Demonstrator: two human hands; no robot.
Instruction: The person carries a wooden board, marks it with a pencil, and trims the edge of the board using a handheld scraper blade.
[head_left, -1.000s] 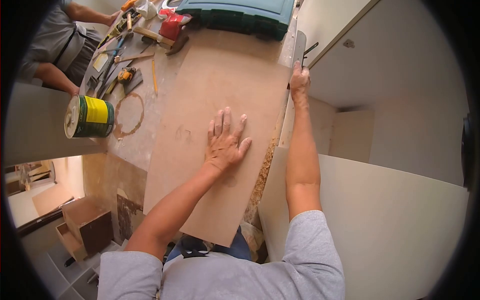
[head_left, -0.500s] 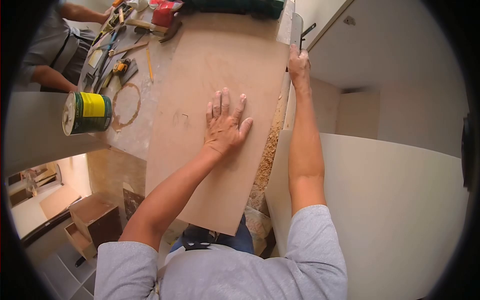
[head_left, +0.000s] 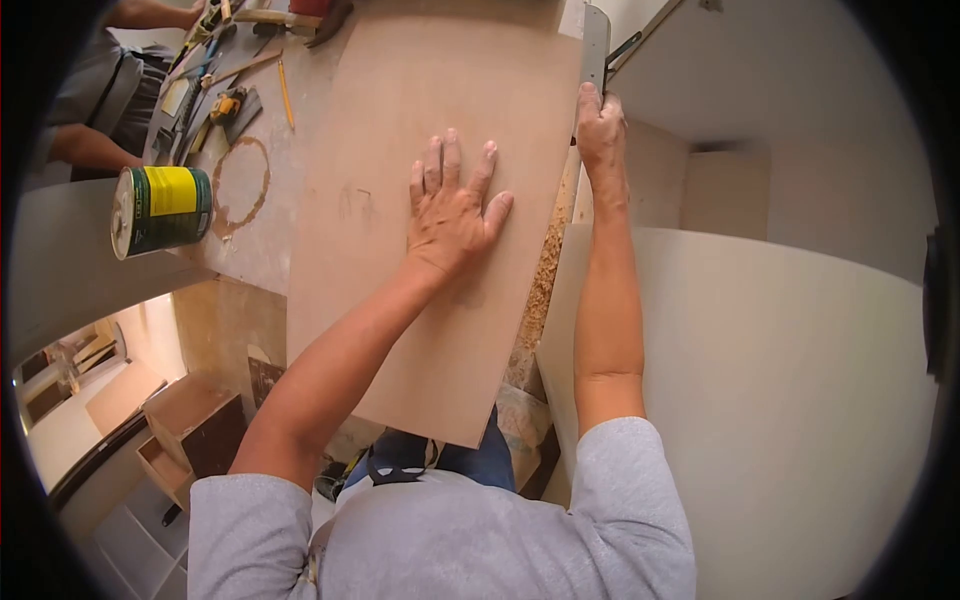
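A pale board (head_left: 400,330) lies along the right edge of the desk (head_left: 252,255), its near end above the person's lap. The left hand (head_left: 450,222) rests flat on it, grip released and fingers spread; the right hand (head_left: 602,132) has its grip clenched on a grey metal tool (head_left: 595,48) at the board's right side. Wood shavings (head_left: 545,272) (pale and loose) line that desk edge. A yellow-labelled can (head_left: 160,212) sits at the left edge, near a pencil (head_left: 286,96).
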